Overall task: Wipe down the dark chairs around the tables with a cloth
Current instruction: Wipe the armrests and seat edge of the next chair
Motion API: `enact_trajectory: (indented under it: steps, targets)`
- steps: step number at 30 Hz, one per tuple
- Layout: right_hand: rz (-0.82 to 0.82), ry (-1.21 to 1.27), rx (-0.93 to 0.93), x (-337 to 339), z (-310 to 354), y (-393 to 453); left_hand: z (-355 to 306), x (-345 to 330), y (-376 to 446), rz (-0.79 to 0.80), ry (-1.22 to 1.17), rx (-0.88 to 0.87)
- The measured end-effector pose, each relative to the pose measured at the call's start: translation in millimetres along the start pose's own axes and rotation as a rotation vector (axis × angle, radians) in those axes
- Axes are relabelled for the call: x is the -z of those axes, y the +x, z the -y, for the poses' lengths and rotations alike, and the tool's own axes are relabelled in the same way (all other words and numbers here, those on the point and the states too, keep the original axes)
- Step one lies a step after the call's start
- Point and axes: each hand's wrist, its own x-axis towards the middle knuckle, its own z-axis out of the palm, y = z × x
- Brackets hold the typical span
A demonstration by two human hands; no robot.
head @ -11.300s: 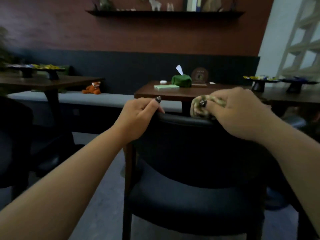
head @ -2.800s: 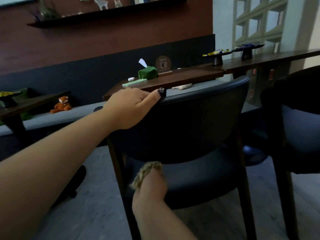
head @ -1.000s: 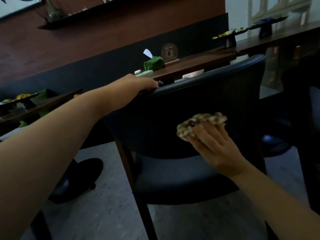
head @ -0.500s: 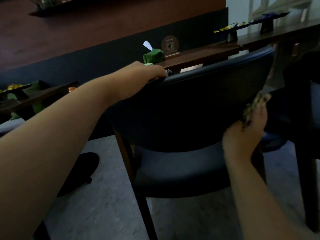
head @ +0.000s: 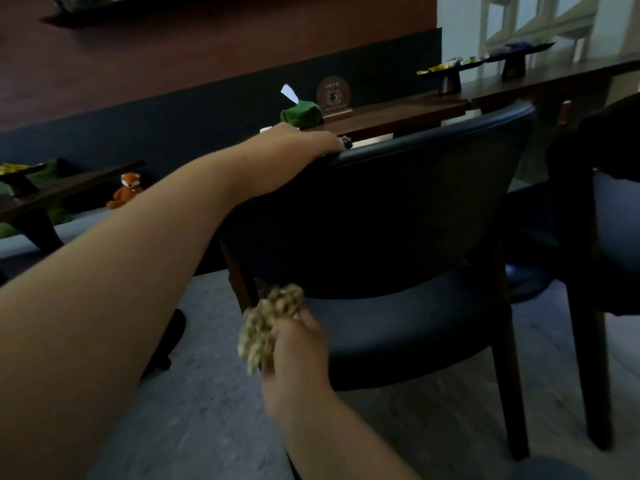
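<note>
Behind the chair (head: 398, 209) runs a long dark wooden table (head: 398, 114) carrying a green tissue holder (head: 300, 112) with a white tissue poking up, and a round wooden plaque (head: 333, 95) just beside it. Farther right on the table stand two dark pedestal dishes (head: 450, 69) with yellow and blue wrapped items (too small to identify). A grey bench (head: 31, 237) runs along the dark wall panel, with an orange fox toy (head: 127, 190) sitting on it under a second table (head: 69, 185) at the left. A second chair (head: 602, 237) stands close on the right, its leg just beside the first chair's rear leg. The left forearm crosses the lower left of the view and hides part of the floor and the chair's left edge.

The chair is dark, with a curved padded backrest, a padded seat and brown wooden legs; it faces the table, its back toward the camera. The left hand (head: 294, 147) lies over the left end of the backrest's top rim, fingers curled over the edge and gripping it, one dark-painted nail showing. The right hand (head: 294, 344) clutches a bunched, mottled beige cloth (head: 268, 323) low at the chair's rear left corner, by the top of the left leg and the seat's edge; the hand and cloth are blurred.
</note>
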Motion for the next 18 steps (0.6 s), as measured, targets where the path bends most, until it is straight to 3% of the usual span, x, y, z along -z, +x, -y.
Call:
enact_trajectory:
  steps: [2, 4, 6, 8, 13, 16, 18]
  targets:
    - [0.219, -0.312, 0.281, 11, 8, -25, -1, 1, -1, 0.006, -0.064, 0.035]
    - [0.281, -0.658, 0.814, 28, 23, -30, 0, 1, -3, 0.011, -0.105, 0.051]
    - [0.291, -1.147, 1.488, 47, 43, -8, -1, 1, -4, -0.018, -0.160, 0.062]
    - [0.412, -1.504, 1.857, 55, 73, 13, -2, 1, -5, -0.009, -0.177, 0.068]
    - [0.314, -2.096, 2.194, 46, 92, 58, -4, 0, -9, -0.013, -0.187, 0.073]
    - [0.454, -2.318, 2.225, 55, 90, 66, -6, -3, -13, -0.041, -0.204, 0.081]
    - [0.569, -2.287, 2.209, 74, 98, 67, -6, -4, -12, -0.073, -0.218, 0.076]
